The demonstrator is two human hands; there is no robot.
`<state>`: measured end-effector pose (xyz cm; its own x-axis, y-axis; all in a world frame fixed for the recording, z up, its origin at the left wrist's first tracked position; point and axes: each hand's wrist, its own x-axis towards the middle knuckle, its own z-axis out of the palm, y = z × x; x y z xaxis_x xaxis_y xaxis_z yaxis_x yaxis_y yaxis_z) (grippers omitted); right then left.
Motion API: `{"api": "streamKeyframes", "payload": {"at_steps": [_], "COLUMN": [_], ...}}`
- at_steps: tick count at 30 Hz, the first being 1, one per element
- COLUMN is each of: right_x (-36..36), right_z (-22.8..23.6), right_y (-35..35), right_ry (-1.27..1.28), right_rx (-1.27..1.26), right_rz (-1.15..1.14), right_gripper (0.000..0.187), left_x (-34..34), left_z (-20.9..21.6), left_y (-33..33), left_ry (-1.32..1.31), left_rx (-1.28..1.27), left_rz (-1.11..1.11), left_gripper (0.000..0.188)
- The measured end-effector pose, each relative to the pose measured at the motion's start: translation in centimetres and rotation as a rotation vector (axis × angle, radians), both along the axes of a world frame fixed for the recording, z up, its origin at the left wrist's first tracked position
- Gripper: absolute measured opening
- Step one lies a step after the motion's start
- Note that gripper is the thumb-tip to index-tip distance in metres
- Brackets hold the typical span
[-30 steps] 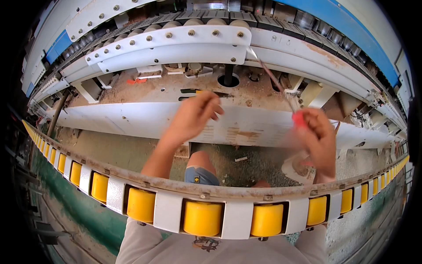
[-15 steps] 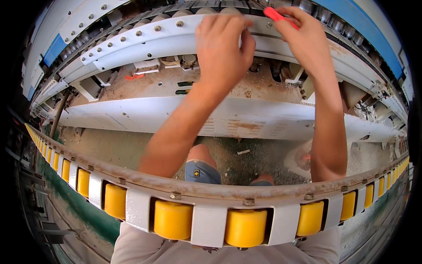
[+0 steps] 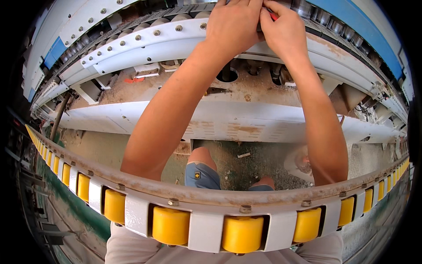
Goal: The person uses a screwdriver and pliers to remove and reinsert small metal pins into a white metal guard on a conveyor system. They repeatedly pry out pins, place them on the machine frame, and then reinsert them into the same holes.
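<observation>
Both my hands are together at the top edge, over the conveyor track (image 3: 193, 9) of a white machine. My right hand (image 3: 285, 34) is closed round a red-handled tool (image 3: 273, 16); only a bit of its handle shows, and its tip is hidden. Just beside it, my left hand (image 3: 233, 27) reaches over the track with its fingers bent close together. Those fingertips are cut off by the picture's edge, so what they grip cannot be made out. Below the hands runs the white bolted side rail (image 3: 140, 38).
A curved guard rail with yellow rollers (image 3: 242, 234) crosses in front of my body. Beyond the rail (image 3: 206, 190) lies a dusty machine ledge (image 3: 250, 94) with round holes and red scraps (image 3: 134, 80). A blue panel (image 3: 373, 33) stands at the upper right.
My left hand has moved up and right; my right hand has moved slightly left, and the two now meet. The red handle is mostly covered. My left forearm now hides the dark-handled tools on the ledge.
</observation>
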<state>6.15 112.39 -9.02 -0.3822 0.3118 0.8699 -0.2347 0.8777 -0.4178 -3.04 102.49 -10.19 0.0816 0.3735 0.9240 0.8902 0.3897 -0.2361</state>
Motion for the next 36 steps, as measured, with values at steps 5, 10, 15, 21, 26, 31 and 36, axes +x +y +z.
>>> {"api": "streamKeyframes", "payload": {"at_steps": [5, 10, 15, 21, 26, 31, 36], "right_x": [-0.1, 1.1, 1.3, 1.2, 1.7, 2.8, 1.4], "right_z": [0.7, 2.2, 2.0, 2.9, 1.1, 0.6, 0.3], "right_y": [0.5, 0.4, 2.7, 2.2, 1.3, -1.4, -1.0], "right_ry": [-0.027, -0.210, -0.357, -0.385, -0.298, -0.140, -0.073], "right_rx": [0.179, 0.198, 0.240, 0.252, 0.243, 0.210, 0.266], "right_rz": [-0.086, -0.017, -0.072, -0.039, -0.069, -0.119, -0.147], "right_gripper": [0.025, 0.024, 0.032, 0.028, 0.027, 0.024, 0.022], "left_x": [0.7, 0.8, 2.5, 0.5, -0.4, -0.5, -0.6], "left_z": [0.9, 0.9, 1.5, -0.1, -0.6, -0.5, -0.7], "left_y": [0.3, 0.3, 0.4, 1.4, 1.2, 1.1, 1.1], "left_ry": [-0.229, -0.224, -0.466, -0.232, -0.064, 0.040, 0.007], "left_rx": [0.039, 0.060, -0.110, 0.085, 0.107, 0.237, 0.250], "left_rz": [-0.095, -0.078, 0.060, 0.032, -0.057, -0.150, -0.157], "left_gripper": [0.024, 0.024, 0.033, 0.037, 0.027, 0.032, 0.035]}}
